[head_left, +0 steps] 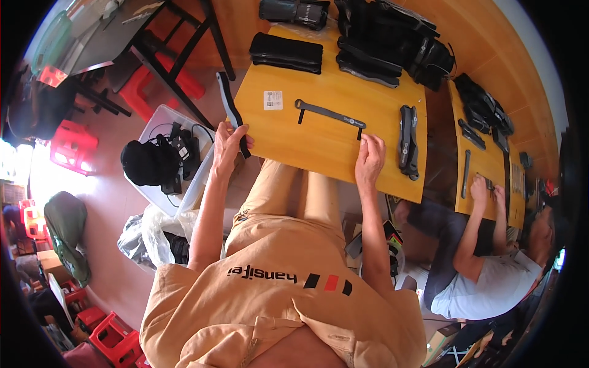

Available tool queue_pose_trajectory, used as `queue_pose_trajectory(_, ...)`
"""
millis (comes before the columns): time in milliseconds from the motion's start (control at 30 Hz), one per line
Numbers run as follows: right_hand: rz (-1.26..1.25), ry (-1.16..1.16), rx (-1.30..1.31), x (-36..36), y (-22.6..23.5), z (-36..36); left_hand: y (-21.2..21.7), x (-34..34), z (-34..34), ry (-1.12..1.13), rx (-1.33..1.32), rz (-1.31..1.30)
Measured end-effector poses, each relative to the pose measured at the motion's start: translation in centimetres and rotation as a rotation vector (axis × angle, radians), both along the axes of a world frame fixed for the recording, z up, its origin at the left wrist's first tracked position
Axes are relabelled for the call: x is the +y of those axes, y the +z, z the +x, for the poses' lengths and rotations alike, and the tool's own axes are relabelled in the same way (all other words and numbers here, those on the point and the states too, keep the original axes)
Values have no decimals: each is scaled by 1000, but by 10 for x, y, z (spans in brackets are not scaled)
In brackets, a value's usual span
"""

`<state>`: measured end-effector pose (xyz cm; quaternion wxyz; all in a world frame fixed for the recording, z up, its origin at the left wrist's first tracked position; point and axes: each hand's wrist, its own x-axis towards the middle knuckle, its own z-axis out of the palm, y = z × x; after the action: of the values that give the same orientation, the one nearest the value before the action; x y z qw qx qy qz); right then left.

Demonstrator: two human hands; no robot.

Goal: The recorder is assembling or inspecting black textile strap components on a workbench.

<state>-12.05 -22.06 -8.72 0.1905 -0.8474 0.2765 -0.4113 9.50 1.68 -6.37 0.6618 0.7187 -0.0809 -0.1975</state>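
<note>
My left hand is closed on a grey and black strap, held upright off the table's left edge, its black lower end hanging below my fingers. On the yellow table lies another narrow grey strap with a round eyelet at its left end and two short black tabs pointing toward me. My right hand has its fingers pinched together just below the right tab; whether they grip anything is hidden. To its right, a few grey straps lie in a bundle.
Stacked black straps and a heap of black packs fill the table's far side. A white label sits at left. A plastic bin with black gear stands on the floor. A co-worker handles something at another yellow table.
</note>
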Motion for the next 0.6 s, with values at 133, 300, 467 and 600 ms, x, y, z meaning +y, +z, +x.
queue_pose_trajectory(133, 200, 249, -68, 52, 36, 18, 17, -6, -30, -78, 236, -326)
queue_pose_trajectory(300, 453, 705, 45, 114, 86, 34, 19, -24, -55, -71, 212, -231)
queue_pose_trajectory(467, 172, 734, 59, 125, 79, 43, 24, -29, -72, 0, 151, -225)
queue_pose_trajectory(600, 98, 654, -30, 120, 67, 40, 30, -25, -76, -64, 248, -303)
